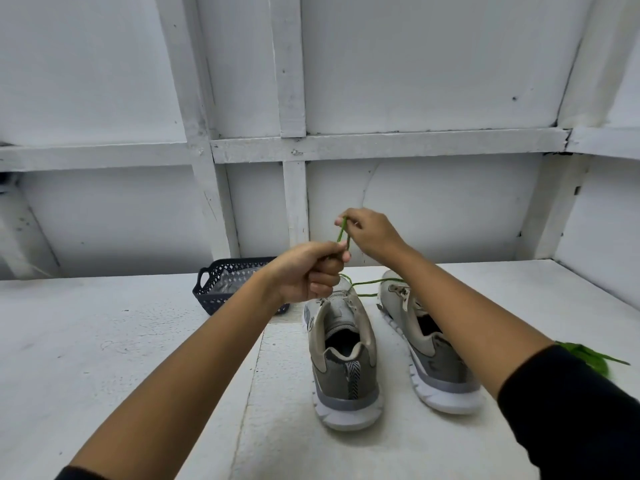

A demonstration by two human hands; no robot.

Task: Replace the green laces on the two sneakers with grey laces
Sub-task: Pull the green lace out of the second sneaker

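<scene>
The left hand (pixel 308 271), just above the middle of the frame, is curled into a fist around a green lace (pixel 343 234), thumb pressed on top of it. Just above and to the right of it, the right hand (pixel 369 237) pinches the same lace between thumb and fingertips, the other fingers folded in, so a short stretch of lace runs taut between the two hands. Below the left fist the lace drops and trails rightward in thin strands across the toe ends of the two shoes; which eyelets it passes through cannot be made out. The centre sneaker (pixel 343 358), grey and beige with a white sole, stands upright on the white table (pixel 121 341), heel toward the camera. The right-side sneaker (pixel 429 351) stands just beside it, partly hidden by the right forearm. A second bunch of green lace (pixel 594 358) lies at the right edge of the frame, beside the black sleeve (pixel 571 403). Left of the hands, a dark lattice basket (pixel 216 289) sits at the back of the table, its contents unclear
</scene>
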